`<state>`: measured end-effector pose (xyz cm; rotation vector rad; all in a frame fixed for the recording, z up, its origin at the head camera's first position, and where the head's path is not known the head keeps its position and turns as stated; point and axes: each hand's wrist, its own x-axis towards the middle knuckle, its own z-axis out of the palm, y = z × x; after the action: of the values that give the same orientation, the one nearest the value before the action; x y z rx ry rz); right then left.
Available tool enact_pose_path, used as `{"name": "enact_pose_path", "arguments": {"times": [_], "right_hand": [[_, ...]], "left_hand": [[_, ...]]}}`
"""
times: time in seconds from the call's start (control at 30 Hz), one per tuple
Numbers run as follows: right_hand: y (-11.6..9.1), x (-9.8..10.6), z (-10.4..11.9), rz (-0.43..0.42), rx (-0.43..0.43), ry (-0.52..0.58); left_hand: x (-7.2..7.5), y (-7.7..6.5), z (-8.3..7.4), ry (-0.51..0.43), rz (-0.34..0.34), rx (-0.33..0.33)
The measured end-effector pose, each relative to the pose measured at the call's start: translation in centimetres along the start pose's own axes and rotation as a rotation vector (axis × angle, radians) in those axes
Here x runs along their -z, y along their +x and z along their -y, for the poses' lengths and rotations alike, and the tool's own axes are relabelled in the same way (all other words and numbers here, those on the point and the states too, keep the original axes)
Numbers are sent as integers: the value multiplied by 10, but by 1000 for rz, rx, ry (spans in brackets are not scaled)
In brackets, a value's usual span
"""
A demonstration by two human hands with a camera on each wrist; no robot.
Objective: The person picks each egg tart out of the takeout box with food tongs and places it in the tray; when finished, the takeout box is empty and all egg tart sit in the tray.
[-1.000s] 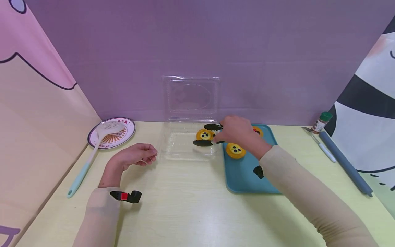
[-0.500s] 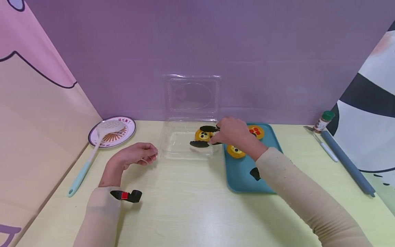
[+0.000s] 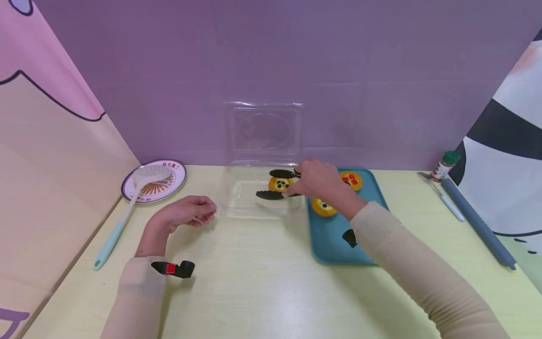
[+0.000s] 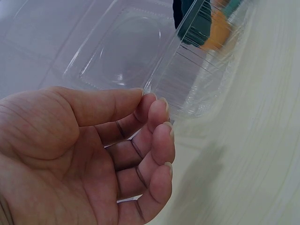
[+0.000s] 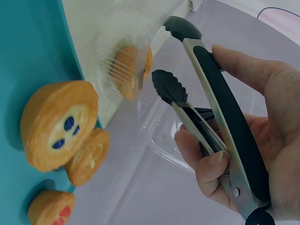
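Observation:
My right hand grips metal-and-black food tongs whose tips are spread apart. The tips lie above and below an egg tart with blueberries in the head view. That tart sits in the right part of a clear plastic clamshell box, lid raised at the back; the right wrist view shows it through the box wall, apart from the tongs. At the box's left edge, my left hand pinches the rim between thumb and index finger, other fingers curled.
Right of the box, a blue tray bears a blueberry tart, a red-topped tart and another tart. A slotted turner lies across a plate. Far right are a green-capped jar, knife and grey-blue rod.
My right hand and the tongs have shifted slightly left and back over the box. The red-topped tart on the tray shows more. My left hand stays in place.

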<state>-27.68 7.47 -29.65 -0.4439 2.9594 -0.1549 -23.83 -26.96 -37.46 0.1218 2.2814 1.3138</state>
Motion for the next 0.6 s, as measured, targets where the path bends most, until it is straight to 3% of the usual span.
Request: {"name": "enact_pose_path", "arguments": {"times": [0.2,0.4,0.6], "right_hand": [[-1,3,-1,-35,-50,-21],[0,3,10,-16,-103,-91],[0,4,19,0,-98,-152]], "left_hand": [[1,0,0,-5,1,4],[0,1,1,-10,0,4],[0,0,0,-8,1,11]]}}
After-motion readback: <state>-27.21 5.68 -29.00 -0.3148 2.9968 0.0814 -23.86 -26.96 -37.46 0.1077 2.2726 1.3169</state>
